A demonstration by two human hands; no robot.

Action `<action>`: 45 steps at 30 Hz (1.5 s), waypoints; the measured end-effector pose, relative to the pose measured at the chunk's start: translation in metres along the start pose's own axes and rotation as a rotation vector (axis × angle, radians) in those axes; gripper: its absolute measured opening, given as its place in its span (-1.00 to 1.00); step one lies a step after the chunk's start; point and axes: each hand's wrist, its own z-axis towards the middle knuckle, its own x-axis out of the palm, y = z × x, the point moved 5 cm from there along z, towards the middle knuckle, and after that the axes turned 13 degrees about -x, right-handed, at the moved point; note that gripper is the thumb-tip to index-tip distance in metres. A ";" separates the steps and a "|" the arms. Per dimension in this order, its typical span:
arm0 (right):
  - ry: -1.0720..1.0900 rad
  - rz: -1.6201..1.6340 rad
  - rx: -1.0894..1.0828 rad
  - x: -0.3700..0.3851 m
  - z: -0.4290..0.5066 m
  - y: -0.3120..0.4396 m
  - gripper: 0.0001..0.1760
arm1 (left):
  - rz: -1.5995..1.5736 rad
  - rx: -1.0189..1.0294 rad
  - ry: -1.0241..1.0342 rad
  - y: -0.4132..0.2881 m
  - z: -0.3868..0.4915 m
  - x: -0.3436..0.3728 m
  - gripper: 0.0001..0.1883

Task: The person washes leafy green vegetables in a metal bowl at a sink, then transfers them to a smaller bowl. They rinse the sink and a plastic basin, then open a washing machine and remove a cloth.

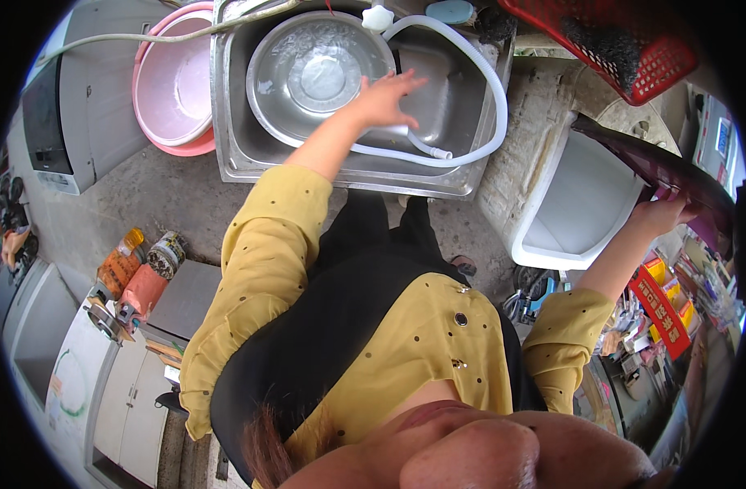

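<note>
My left hand [388, 99] is spread over a stainless steel sink [348, 174], above the right rim of a metal basin [269, 91] that holds water. Its fingers are apart and hold nothing. A pale corrugated hose [500, 104] loops through the sink, and its end lies below that hand. A white star-shaped knob [378, 18] is at the sink's back edge. On the right, my right hand [663, 215] grips the edge of a dark purple lid or panel [672, 165], tilted beside an open white tub [578, 195]. The fingertips are partly hidden.
Pink and white plastic basins [174, 79] stand left of the sink, beside a grey-white appliance [104, 91]. A red plastic basket [660, 67] hangs over the upper right. A blue soap dish or similar item [449, 11] lies behind the sink. Cluttered shelves are at the lower right.
</note>
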 end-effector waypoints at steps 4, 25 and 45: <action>0.053 0.000 0.003 -0.001 0.001 0.002 -0.25 | -0.170 -0.272 -0.443 0.046 -0.019 -0.009 -0.20; 0.077 0.092 -0.068 -0.009 0.009 -0.012 -0.15 | -1.197 -0.920 -0.840 0.186 -0.142 -0.048 -0.83; 0.026 0.115 -0.090 -0.011 0.011 -0.023 -0.05 | 0.348 -0.078 -1.025 0.026 -0.231 -0.187 -0.73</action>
